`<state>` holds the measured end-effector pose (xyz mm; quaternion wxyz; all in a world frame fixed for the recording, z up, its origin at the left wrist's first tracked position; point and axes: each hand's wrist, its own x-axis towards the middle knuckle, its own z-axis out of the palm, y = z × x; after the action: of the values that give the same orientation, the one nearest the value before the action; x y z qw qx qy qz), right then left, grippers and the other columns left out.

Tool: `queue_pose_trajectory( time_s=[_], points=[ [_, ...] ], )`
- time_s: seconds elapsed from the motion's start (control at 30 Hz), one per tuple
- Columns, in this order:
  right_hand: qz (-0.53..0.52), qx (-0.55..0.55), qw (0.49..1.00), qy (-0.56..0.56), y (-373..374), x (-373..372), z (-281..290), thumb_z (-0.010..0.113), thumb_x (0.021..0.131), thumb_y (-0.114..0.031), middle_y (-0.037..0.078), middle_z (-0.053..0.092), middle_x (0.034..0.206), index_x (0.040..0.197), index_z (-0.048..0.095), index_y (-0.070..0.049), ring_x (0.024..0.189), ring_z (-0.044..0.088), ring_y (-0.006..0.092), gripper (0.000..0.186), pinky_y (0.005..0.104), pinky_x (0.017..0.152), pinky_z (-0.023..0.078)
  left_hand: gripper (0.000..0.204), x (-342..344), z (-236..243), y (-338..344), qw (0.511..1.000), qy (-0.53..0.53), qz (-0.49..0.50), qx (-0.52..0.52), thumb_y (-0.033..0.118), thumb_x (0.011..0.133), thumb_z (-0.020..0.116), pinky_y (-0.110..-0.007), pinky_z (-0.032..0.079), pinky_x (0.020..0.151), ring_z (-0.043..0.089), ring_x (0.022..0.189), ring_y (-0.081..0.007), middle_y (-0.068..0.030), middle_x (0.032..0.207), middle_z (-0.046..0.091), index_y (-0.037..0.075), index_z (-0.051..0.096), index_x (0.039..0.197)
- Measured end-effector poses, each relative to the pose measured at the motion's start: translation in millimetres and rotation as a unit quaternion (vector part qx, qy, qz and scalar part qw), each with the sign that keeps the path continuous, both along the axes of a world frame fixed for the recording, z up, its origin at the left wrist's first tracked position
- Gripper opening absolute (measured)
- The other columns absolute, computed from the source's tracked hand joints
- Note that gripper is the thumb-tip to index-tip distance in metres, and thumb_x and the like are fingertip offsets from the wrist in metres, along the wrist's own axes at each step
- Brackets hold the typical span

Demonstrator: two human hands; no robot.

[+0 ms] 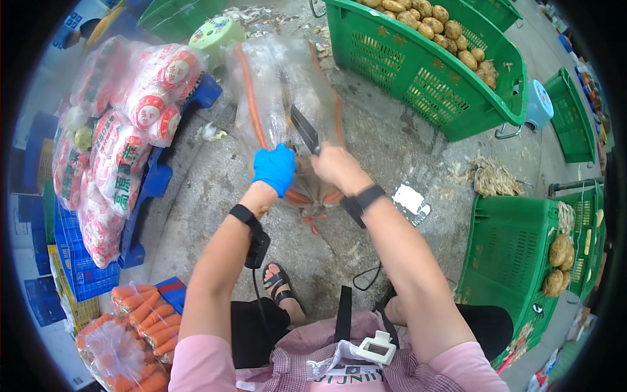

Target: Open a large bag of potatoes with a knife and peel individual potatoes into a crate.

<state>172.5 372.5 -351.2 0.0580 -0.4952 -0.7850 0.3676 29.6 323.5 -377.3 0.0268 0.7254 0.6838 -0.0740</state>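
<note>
A long translucent sack [258,98] with orange stripes lies on the concrete floor in front of me, its pink-tied end toward me; its contents are hard to make out. My left hand [274,168], in a blue glove, is closed on the sack's plastic. My right hand [332,163] grips the handle of a dark, broad-bladed knife [304,127], whose blade lies over the middle of the sack, just right of my left hand. Whether the blade touches the plastic I cannot tell.
Packed white-and-red bags [121,160] lie on blue pallets at left, above bagged carrots [147,313]. A green crate of potatoes [418,91] stands ahead right, a green stool [215,36] ahead. Another green crate [506,248] and pale peelings [496,176] are at right.
</note>
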Motion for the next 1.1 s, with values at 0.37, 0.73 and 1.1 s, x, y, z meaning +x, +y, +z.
queue_pose_trajectory(
  time_s=[0.37,0.73,1.1],
  points=[
    [-0.066,-0.014,0.997,0.029,-81,61,22,0.047,0.077,-0.021,0.024,0.053,0.061,0.097,0.041,-0.003,0.060,0.053,0.0399,0.028,0.0477,0.053,0.042,0.029,-43,32,-80,0.981,-0.175,-0.078,0.032,0.025,0.071,0.055,-0.034,0.035,0.083,0.042,0.101,-0.0312,-0.0156,0.110,0.043,0.009,0.052,0.096],
    [-0.052,0.034,0.990,-0.123,-94,72,-28,0.048,0.076,-0.024,0.022,0.055,0.064,0.099,0.039,-0.003,0.062,0.055,0.0379,0.032,0.0450,0.056,0.044,0.060,16,-27,-18,0.985,0.122,-0.093,-0.074,0.038,0.071,0.052,-0.041,0.025,0.090,0.031,0.115,-0.0241,-0.0120,0.123,0.035,0.006,0.036,0.119],
    [-0.065,0.081,0.994,0.041,-88,38,-18,0.047,0.076,-0.023,0.020,0.055,0.061,0.095,0.040,-0.003,0.058,0.055,0.0374,0.028,0.0453,0.053,0.044,0.038,-15,15,-12,0.987,0.079,-0.127,-0.063,0.035,0.066,0.057,-0.036,0.031,0.076,0.051,0.081,-0.0211,-0.0068,0.076,0.056,0.008,0.051,0.092]
  ],
)
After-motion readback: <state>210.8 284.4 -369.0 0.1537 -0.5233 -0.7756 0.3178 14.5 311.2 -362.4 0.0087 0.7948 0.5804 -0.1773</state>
